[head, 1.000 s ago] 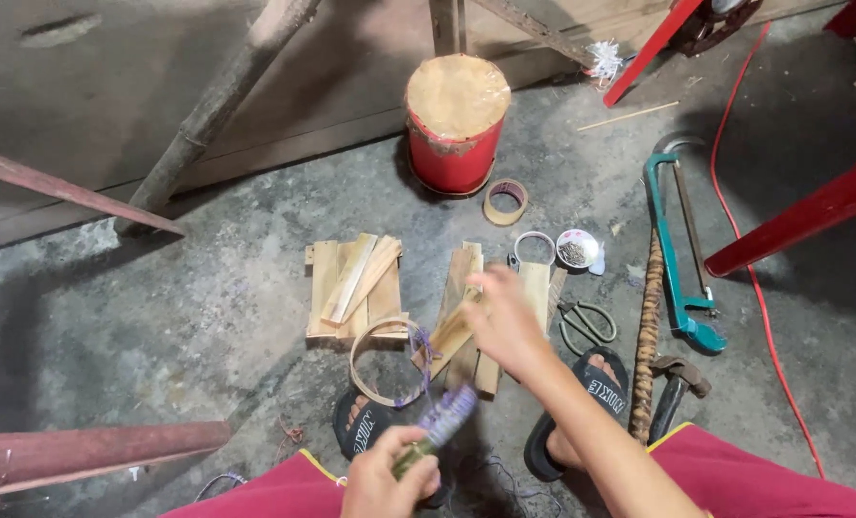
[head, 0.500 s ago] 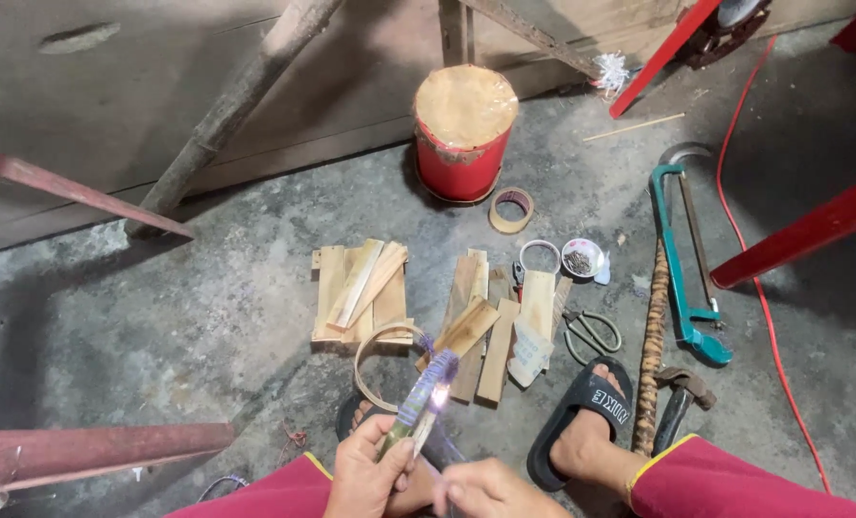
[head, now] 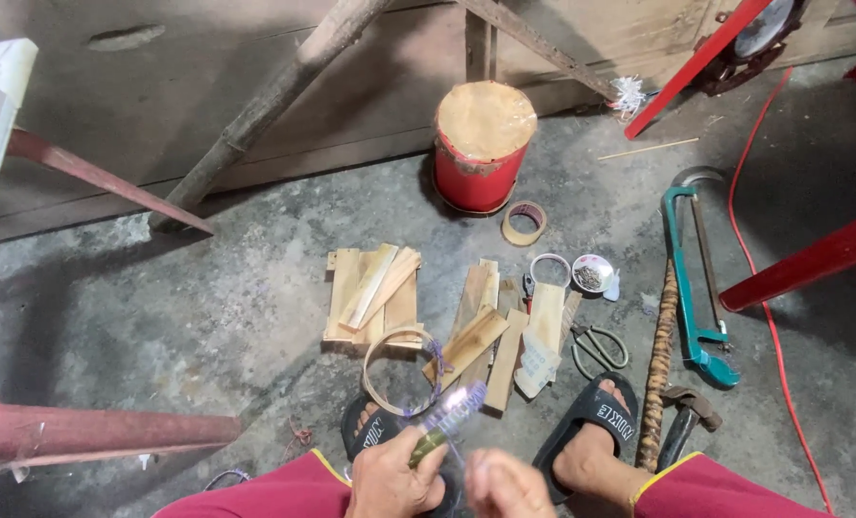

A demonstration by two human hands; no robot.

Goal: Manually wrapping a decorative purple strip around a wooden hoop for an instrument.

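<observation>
Concrete floor (head: 207,317), two hands, left (head: 390,480) gripping one stick (head: 447,417), right (head: 505,484) blurred, perhaps empty.

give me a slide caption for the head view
Left hand grips a shiny wrapped stick, right hand beside it, above wooden slats on concrete floor.

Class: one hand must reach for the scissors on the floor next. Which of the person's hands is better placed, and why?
Right. The right hand looks free and nearer the scissors on its side; the left hand grips a shiny stick.
</observation>
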